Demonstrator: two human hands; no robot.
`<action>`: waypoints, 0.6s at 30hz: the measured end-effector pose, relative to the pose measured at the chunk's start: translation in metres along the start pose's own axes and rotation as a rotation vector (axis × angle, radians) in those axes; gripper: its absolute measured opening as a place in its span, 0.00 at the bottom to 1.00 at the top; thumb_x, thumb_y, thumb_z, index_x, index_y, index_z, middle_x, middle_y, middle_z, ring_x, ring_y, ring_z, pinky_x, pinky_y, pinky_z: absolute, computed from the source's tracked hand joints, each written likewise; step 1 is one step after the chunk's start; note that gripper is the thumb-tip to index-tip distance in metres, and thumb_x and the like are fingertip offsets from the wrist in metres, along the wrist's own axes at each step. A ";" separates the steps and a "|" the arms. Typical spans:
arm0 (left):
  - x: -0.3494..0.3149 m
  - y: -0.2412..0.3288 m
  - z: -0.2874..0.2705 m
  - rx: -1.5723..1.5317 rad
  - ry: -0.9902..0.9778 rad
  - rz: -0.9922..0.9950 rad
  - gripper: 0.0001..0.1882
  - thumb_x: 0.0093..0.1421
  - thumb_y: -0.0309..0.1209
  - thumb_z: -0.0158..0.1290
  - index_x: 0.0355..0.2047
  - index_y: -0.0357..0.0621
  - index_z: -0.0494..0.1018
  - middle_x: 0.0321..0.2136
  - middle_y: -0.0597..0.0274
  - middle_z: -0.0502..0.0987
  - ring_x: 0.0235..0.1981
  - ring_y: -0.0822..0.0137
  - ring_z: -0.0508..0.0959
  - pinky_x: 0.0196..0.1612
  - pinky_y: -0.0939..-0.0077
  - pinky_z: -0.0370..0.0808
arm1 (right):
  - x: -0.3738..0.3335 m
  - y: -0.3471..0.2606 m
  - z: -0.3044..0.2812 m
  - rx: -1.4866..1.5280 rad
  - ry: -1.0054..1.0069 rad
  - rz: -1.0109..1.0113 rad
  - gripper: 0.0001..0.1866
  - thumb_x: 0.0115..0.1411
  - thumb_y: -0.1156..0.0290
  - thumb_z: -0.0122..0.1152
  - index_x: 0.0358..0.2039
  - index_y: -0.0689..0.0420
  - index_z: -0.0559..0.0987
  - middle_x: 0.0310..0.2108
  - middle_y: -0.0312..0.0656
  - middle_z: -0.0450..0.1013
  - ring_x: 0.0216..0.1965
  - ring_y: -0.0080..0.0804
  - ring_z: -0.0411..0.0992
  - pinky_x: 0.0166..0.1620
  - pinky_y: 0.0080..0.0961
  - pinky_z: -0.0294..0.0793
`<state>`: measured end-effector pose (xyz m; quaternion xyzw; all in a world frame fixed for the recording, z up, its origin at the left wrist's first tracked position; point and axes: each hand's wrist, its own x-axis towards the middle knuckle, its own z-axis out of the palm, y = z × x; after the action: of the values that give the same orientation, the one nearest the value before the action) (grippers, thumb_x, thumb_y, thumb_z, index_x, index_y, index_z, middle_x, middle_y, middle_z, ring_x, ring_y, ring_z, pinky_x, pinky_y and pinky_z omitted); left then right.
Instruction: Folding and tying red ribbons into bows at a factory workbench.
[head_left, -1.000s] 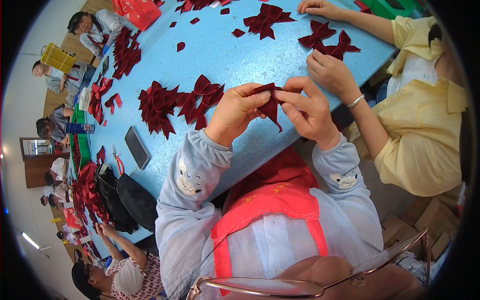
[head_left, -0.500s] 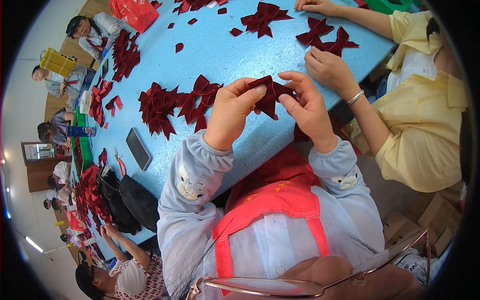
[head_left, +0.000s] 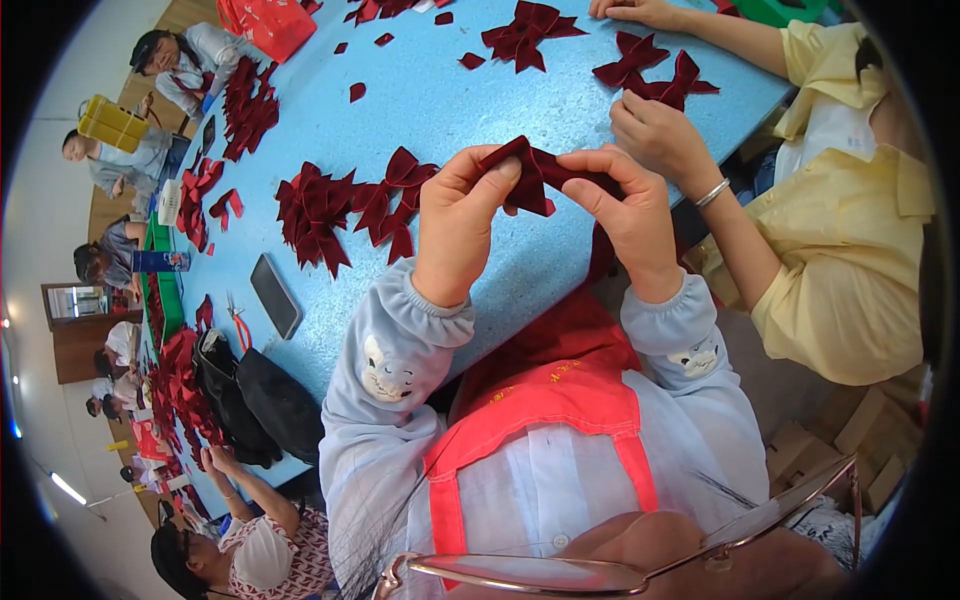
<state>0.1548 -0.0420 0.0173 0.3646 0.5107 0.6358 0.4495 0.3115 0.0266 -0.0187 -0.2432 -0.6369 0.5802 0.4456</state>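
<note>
Above the near part of the table, a dark red velvet bow (head_left: 537,182) is held up between my two hands. My left hand (head_left: 455,225) pinches its left side between thumb and fingers. At its right side, my right hand (head_left: 632,215) has thumb and index finger closed on the fabric. Part of the bow is hidden behind my fingers. Close to my left hand, a few finished-looking dark red bows (head_left: 395,197) lie beside a heap of more bows (head_left: 315,215). A strip of dark red fabric (head_left: 601,252) shows below my right hand at the table edge.
On the blue table (head_left: 420,100) are a phone (head_left: 275,295), orange-handled pliers (head_left: 240,328), a black bag (head_left: 270,400) and small red scraps. A co-worker's hand (head_left: 655,135) rests by two bows (head_left: 655,75) at the right. Other people sit along the left side.
My right index finger has come down onto the fabric, which now stretches flatter between my hands. Both hands have shifted slightly, and the bow has turned a little.
</note>
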 end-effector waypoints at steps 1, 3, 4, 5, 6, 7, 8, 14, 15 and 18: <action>-0.001 0.000 0.001 0.000 0.000 0.000 0.09 0.58 0.27 0.50 0.37 0.35 0.72 0.28 0.63 0.76 0.25 0.78 0.72 0.28 0.84 0.68 | 0.000 0.000 0.000 -0.104 0.005 -0.047 0.12 0.51 0.79 0.59 0.39 0.61 0.77 0.29 0.32 0.70 0.31 0.16 0.64 0.37 0.13 0.63; -0.004 0.000 0.003 0.008 -0.019 0.027 0.08 0.58 0.27 0.50 0.36 0.36 0.72 0.28 0.63 0.76 0.25 0.78 0.72 0.28 0.84 0.68 | -0.002 -0.001 0.000 -0.120 0.001 -0.049 0.12 0.51 0.80 0.59 0.39 0.61 0.77 0.28 0.32 0.69 0.30 0.17 0.64 0.36 0.13 0.63; -0.005 -0.001 0.004 0.013 -0.028 0.040 0.08 0.58 0.27 0.50 0.36 0.36 0.72 0.28 0.63 0.76 0.25 0.78 0.72 0.28 0.84 0.68 | -0.003 -0.001 0.000 -0.135 -0.003 -0.052 0.12 0.51 0.80 0.58 0.39 0.61 0.77 0.28 0.33 0.69 0.30 0.17 0.64 0.36 0.13 0.63; -0.005 -0.002 0.005 0.012 -0.028 0.040 0.08 0.58 0.27 0.50 0.36 0.36 0.72 0.28 0.63 0.76 0.25 0.78 0.72 0.28 0.84 0.68 | -0.004 -0.001 0.000 -0.151 -0.005 -0.056 0.12 0.51 0.80 0.58 0.38 0.61 0.76 0.27 0.33 0.68 0.29 0.18 0.64 0.35 0.13 0.63; -0.005 -0.002 0.005 0.003 -0.023 0.032 0.07 0.58 0.27 0.50 0.36 0.36 0.72 0.27 0.64 0.76 0.25 0.78 0.72 0.28 0.84 0.67 | -0.002 0.001 0.000 -0.151 -0.005 -0.055 0.12 0.51 0.80 0.58 0.38 0.61 0.76 0.27 0.33 0.68 0.29 0.18 0.64 0.35 0.13 0.63; -0.004 -0.003 0.006 -0.007 -0.018 0.024 0.07 0.58 0.27 0.50 0.35 0.36 0.72 0.27 0.64 0.76 0.25 0.78 0.72 0.28 0.84 0.67 | 0.000 0.004 0.001 -0.190 0.030 -0.166 0.12 0.52 0.80 0.58 0.38 0.61 0.77 0.27 0.33 0.69 0.28 0.18 0.64 0.35 0.13 0.64; -0.004 -0.004 0.007 -0.017 -0.012 0.016 0.07 0.58 0.27 0.50 0.35 0.36 0.71 0.27 0.64 0.76 0.25 0.78 0.72 0.28 0.84 0.67 | 0.003 0.008 0.001 -0.230 0.065 -0.276 0.11 0.52 0.81 0.57 0.38 0.61 0.77 0.27 0.34 0.69 0.28 0.18 0.65 0.34 0.14 0.65; -0.004 -0.011 0.008 -0.002 -0.008 -0.024 0.07 0.58 0.27 0.50 0.34 0.36 0.71 0.26 0.64 0.75 0.25 0.78 0.71 0.27 0.85 0.67 | 0.000 0.002 0.010 -0.029 0.033 -0.053 0.10 0.54 0.81 0.55 0.38 0.62 0.77 0.28 0.35 0.71 0.29 0.19 0.68 0.34 0.14 0.67; -0.003 -0.011 0.010 0.008 -0.012 -0.034 0.07 0.58 0.27 0.50 0.34 0.36 0.71 0.26 0.64 0.75 0.25 0.78 0.71 0.27 0.85 0.67 | 0.001 0.004 0.008 -0.080 0.028 -0.082 0.09 0.55 0.80 0.54 0.38 0.62 0.77 0.29 0.36 0.72 0.30 0.19 0.68 0.35 0.14 0.67; -0.002 -0.012 0.012 0.006 -0.023 -0.038 0.07 0.58 0.26 0.51 0.35 0.36 0.71 0.27 0.64 0.75 0.25 0.77 0.71 0.27 0.84 0.68 | 0.003 0.009 0.005 -0.183 0.019 -0.142 0.09 0.56 0.80 0.54 0.38 0.63 0.76 0.30 0.36 0.73 0.33 0.19 0.69 0.36 0.15 0.68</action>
<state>0.1690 -0.0394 0.0076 0.3635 0.5141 0.6214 0.4663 0.3040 0.0281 -0.0259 -0.2428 -0.6987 0.4842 0.4675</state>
